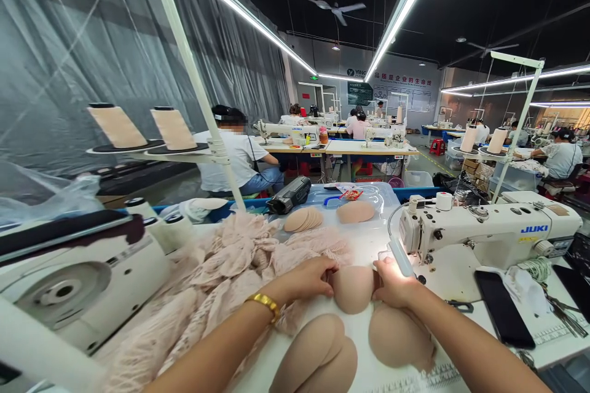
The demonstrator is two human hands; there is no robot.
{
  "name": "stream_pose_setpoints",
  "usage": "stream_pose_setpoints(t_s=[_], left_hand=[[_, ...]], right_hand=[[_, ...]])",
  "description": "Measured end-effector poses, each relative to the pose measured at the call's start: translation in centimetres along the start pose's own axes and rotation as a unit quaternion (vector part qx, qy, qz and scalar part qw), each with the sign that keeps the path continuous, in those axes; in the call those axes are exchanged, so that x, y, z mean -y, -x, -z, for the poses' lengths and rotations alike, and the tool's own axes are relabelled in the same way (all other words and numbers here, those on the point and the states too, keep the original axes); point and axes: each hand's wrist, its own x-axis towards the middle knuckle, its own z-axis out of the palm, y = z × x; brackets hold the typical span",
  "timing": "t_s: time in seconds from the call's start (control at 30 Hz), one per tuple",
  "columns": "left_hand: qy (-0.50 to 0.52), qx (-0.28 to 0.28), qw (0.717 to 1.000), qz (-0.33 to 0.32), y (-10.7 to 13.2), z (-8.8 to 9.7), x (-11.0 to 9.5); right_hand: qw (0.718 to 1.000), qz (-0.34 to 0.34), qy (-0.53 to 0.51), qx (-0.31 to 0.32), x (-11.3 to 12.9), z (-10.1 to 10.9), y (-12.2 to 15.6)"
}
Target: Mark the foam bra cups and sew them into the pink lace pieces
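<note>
Both my hands grip one beige moulded foam cup [353, 287] on the white sewing table [369, 245]. My left hand [308, 278], with a gold bracelet on its wrist, pinches the cup's left edge. My right hand [391, 285] holds its right edge, just left of the lamp and needle of the white Juki sewing machine [488, 230]. More beige cups lie close to me: a stacked pair [318, 356] and a single one [399, 336]. A heap of pink lace fabric [221, 282] spreads under my left forearm.
Further back lie stacks of beige pads [304, 219] and a clear plastic tray [369, 196]. A second machine [78, 282] stands at left under a thread stand with cones [142, 129]. A black phone [504, 316] and scissors [565, 313] lie at right. Other people sit sewing at benches behind.
</note>
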Motion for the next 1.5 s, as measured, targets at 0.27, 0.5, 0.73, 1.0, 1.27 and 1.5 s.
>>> stream_pose_setpoints(t_s=[0.27, 0.5, 0.73, 1.0, 1.27, 1.5], left_hand=[[-0.110, -0.018, 0.993, 0.027, 0.2, -0.6, -2.2], [-0.054, -0.048, 0.997, 0.018, 1.3, 0.0, -2.0], [0.083, -0.044, 0.996, 0.001, 2.3, -0.2, -0.9], [0.126, -0.042, 0.991, -0.002, 2.0, -0.3, -1.2], [0.026, -0.112, 0.993, -0.021, 5.7, 1.5, -3.8], [-0.004, -0.164, 0.986, -0.029, 11.6, 2.7, -5.5]], right_hand=[[0.993, -0.040, 0.097, 0.047, 1.9, -0.4, -1.2], [0.997, -0.039, 0.065, 0.026, 1.2, 0.1, 0.0], [0.999, -0.030, -0.038, 0.009, 0.2, 0.7, 2.3], [0.992, -0.026, -0.122, -0.025, 0.7, 0.6, 3.0], [0.979, 0.047, -0.192, -0.059, 0.9, 1.0, 5.9], [0.961, 0.115, -0.228, -0.102, 1.2, 1.5, 9.5]])
